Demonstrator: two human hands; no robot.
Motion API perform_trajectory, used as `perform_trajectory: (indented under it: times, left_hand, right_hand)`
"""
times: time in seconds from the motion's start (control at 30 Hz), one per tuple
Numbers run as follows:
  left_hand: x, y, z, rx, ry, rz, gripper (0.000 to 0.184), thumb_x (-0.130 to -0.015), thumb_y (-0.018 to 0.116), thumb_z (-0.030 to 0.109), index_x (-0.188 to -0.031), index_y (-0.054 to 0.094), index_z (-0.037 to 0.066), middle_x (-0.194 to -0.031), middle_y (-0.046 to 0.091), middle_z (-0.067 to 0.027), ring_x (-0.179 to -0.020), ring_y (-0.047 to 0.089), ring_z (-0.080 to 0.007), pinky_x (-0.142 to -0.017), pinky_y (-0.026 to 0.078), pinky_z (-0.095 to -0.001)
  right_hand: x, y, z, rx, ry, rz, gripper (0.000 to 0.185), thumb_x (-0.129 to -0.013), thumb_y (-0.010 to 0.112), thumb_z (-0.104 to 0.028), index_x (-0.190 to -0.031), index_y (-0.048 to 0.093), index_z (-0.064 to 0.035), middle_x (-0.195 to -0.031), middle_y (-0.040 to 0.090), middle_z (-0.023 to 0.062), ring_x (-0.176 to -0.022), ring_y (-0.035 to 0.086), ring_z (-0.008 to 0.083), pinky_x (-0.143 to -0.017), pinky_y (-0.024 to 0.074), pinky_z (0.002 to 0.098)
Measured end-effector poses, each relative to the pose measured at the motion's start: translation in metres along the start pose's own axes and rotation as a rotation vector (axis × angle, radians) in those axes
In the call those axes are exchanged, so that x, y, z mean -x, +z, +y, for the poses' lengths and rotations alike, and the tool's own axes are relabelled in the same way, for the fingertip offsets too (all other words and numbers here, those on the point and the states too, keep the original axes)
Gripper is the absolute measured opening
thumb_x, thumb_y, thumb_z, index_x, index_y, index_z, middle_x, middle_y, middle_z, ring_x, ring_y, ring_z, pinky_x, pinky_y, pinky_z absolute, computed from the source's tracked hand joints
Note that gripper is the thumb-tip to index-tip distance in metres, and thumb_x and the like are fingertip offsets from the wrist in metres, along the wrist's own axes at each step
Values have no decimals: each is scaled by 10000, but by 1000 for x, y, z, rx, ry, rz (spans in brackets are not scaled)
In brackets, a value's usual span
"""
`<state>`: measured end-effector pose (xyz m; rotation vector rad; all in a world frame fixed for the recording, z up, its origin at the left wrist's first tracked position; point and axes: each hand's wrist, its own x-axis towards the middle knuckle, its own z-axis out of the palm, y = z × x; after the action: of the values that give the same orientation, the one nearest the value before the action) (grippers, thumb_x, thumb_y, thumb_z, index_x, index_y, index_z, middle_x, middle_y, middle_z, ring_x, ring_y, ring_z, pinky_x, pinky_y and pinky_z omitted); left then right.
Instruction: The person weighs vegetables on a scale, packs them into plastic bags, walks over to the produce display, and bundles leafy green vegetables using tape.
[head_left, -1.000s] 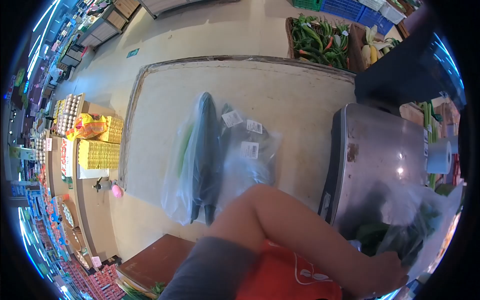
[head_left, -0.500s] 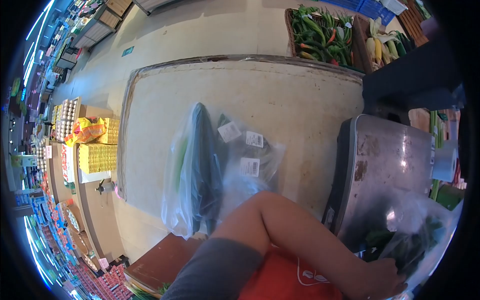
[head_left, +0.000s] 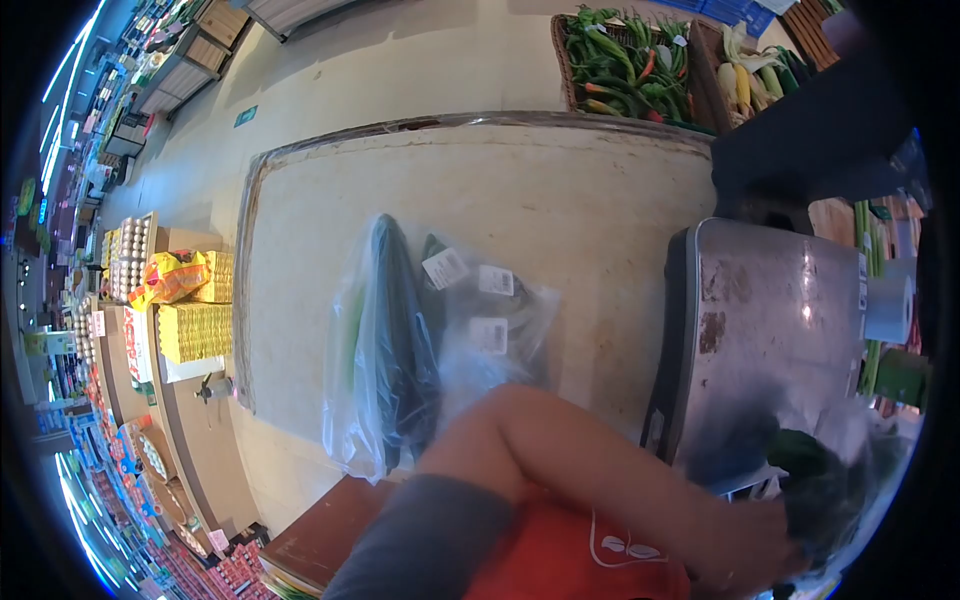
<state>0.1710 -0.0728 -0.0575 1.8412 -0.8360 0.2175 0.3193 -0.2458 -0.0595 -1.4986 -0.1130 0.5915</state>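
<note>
From the lower left my left arm bends across to the lower right, with my left hand (head_left: 752, 545) at the near end of the metal scale plate (head_left: 755, 330). Its fingers, partly smeared and hidden, seem closed on a clear plastic bag (head_left: 858, 490) with dark green vegetables (head_left: 798, 453) in it. My right hand does not show. On the table lies a clear bag of long green vegetables (head_left: 385, 320), left of my elbow. Beside it is another clear bag (head_left: 530, 320), dark inside, bearing white barcode labels (head_left: 489, 335).
A pale worn tabletop (head_left: 590, 190) spreads ahead. Beyond its far edge stand a basket of green and red peppers (head_left: 625, 65) and a box of corn (head_left: 742, 85). A dark scale post (head_left: 810, 140) rises at right. Yellow egg trays (head_left: 195, 330) are at left.
My left hand has shifted slightly left and blurred. The dark green vegetables and bag beside it have moved, with more of the green now raised at the scale's near edge.
</note>
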Motion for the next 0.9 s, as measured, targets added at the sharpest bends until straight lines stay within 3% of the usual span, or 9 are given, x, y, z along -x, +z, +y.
perform_trajectory:
  times: [0.07,0.3,0.5,0.6,0.63,0.67,0.7,0.77,0.9]
  left_hand:
    - [-4,14,-21,-263,82,382,329,-673,602,157,-950,563,-17,-906,614,-159,-826,628,-293,-699,488,-389]
    - [4,34,-22,178,-91,-353,283,-686,632,149,-887,577,-41,-952,567,-186,-920,573,-319,-773,474,-393]
    - [20,48,34,373,94,-182,219,-778,546,173,-847,576,-33,-917,552,-183,-866,558,-315,-766,455,-381]
    - [28,-19,51,282,-84,-268,399,-850,509,201,-1175,479,-29,-989,548,-191,-935,551,-308,-796,453,-359]
    - [38,-42,46,262,-67,-192,462,-867,509,198,-1271,406,0,-1050,553,-187,-966,561,-304,-795,466,-385]
    - [45,-39,46,455,-207,171,251,-902,482,164,-1095,562,25,-897,580,-120,-797,614,-231,-692,477,-334]
    - [48,-43,51,503,-241,354,269,-921,452,138,-1128,528,-16,-871,611,-137,-774,618,-263,-715,494,-430]
    - [49,-48,30,649,-239,650,230,-927,442,125,-1063,563,-15,-756,586,-94,-682,602,-228,-685,500,-383]
    - [54,-52,10,645,-312,998,246,-934,448,164,-1082,557,1,-676,499,-29,-604,542,-177,-626,494,-327]
  right_hand:
    - [9,-4,2,-19,5,11,619,-827,575,-286,-1329,345,-5,-1317,424,144,-1185,434,277,-997,343,361]
    - [42,-8,8,-105,-7,3,604,-835,567,-284,-1326,350,-7,-1314,427,143,-1180,439,279,-993,349,362]
    - [75,0,-3,-304,-62,-124,591,-842,560,-283,-1323,354,-8,-1312,429,142,-1176,444,281,-990,355,363]
    - [82,12,-20,-512,-89,-282,585,-845,556,-282,-1322,355,-9,-1311,430,142,-1173,446,282,-989,357,364]
    - [78,18,-24,-582,-89,-336,583,-847,555,-282,-1322,356,-9,-1311,431,142,-1173,447,282,-988,358,364]
    - [74,22,-28,-649,-87,-377,581,-848,554,-281,-1321,357,-9,-1310,431,141,-1172,447,283,-988,359,364]
    - [72,23,-34,-706,-85,-396,579,-849,553,-281,-1321,357,-10,-1310,431,141,-1171,448,283,-987,360,364]
    - [47,28,-35,-782,-75,-364,574,-851,551,-281,-1320,359,-10,-1309,432,141,-1170,450,284,-986,362,364]
    - [-23,2,-4,-644,-134,-117,458,-912,442,-235,-1304,364,-11,-1316,432,141,-1182,442,282,-1031,326,412]
